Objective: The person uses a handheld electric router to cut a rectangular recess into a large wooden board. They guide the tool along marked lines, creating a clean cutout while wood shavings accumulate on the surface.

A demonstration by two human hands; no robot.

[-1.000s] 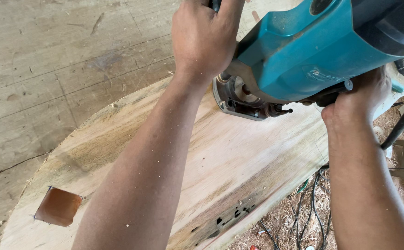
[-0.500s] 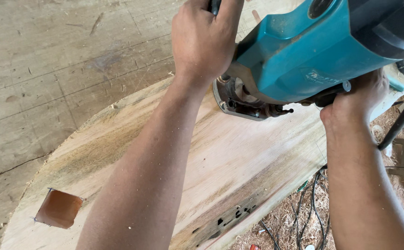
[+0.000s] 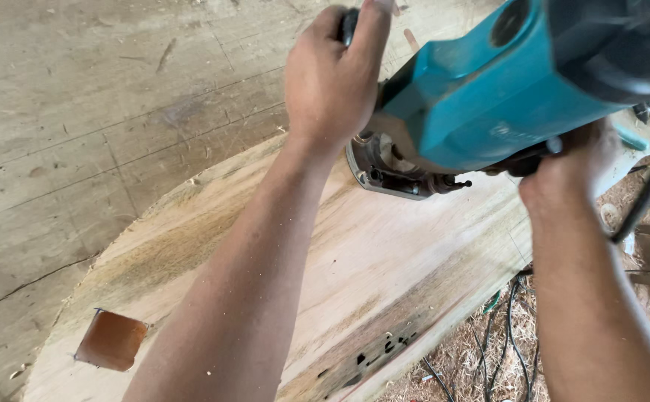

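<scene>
Router [image 3: 488, 97], teal, sits on the far end of the pale wood slab [image 3: 384, 268]. My left hand [image 3: 332, 82] wraps its black knob; right hand [image 3: 570, 164] seemingly clenches the half-hidden opposite grip.

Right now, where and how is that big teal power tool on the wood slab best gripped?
By its two side handles, one from each side: the left hand wraps a black knob, the right hand the opposite grip. The teal router stands tall on a narrow base on the slab, so paired grips likely steady it.
</scene>
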